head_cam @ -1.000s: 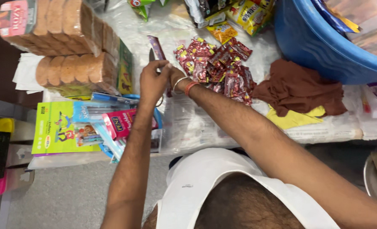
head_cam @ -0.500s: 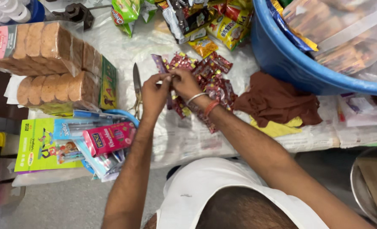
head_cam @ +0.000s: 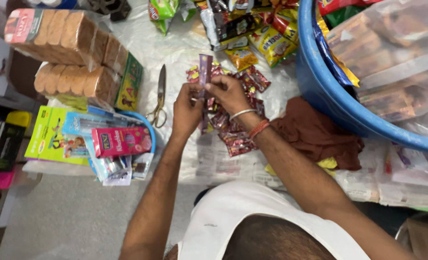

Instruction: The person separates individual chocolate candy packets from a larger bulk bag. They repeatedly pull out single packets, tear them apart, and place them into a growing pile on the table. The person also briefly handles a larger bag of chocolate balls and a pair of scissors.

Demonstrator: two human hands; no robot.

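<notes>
My left hand (head_cam: 186, 110) and my right hand (head_cam: 229, 94) are together above the counter, both pinching a narrow purple sachet strip (head_cam: 204, 70) that stands upright between the fingers. Under and around the hands lies a heap of small dark red sachets (head_cam: 237, 123) on a sheet of clear plastic. A white bangle and a red thread sit on my right wrist. A pair of scissors (head_cam: 159, 98) lies flat just left of my left hand, untouched.
Wrapped rusk packs (head_cam: 74, 53) are stacked at the left, with coloured boxes and a pink box (head_cam: 120, 141) below them. A big blue tub (head_cam: 329, 96) holding bagged goods fills the right. A brown cloth (head_cam: 315, 137) lies by the tub. Snack packets (head_cam: 252, 33) sit at the back.
The view has shifted, so the hands now sit lower and more central. Both hands stay joined, and the purple strip now stands up between the fingers.
</notes>
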